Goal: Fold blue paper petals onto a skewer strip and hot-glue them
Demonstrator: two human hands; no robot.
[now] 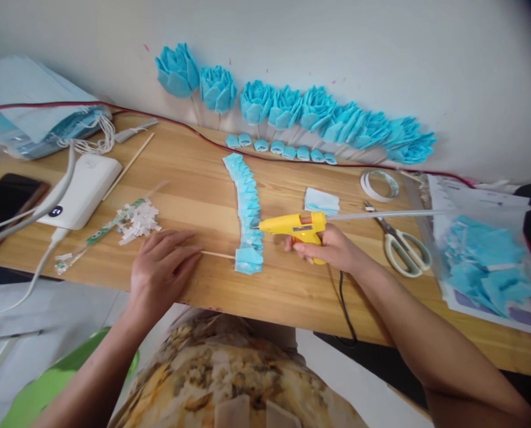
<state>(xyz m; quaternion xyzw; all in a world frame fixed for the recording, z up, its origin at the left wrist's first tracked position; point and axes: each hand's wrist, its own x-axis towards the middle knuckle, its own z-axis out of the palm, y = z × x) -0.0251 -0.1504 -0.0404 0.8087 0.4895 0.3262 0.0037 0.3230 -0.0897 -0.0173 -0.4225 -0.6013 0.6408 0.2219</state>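
Note:
In my right hand (323, 245) is a yellow glue gun (294, 227), its nozzle pointing left over a strip of overlapping blue petals (249, 202). A long clear glue stick (381, 214) sticks out of the gun's back. My left hand (165, 264) rests on the table, fingers closed on the end of a thin wooden stick (218, 255). The stick's other end meets the blue piece at the strip's near end. Whether the nozzle touches the strip I cannot tell.
Finished blue flowers (256, 101) on sticks lean along the wall, with small blue rolls (277, 147) before them. Scissors (401, 246), a tape roll (380, 185) and a bag of blue pieces (488, 261) lie right. A power bank (85, 190) and white scraps (139, 221) lie left.

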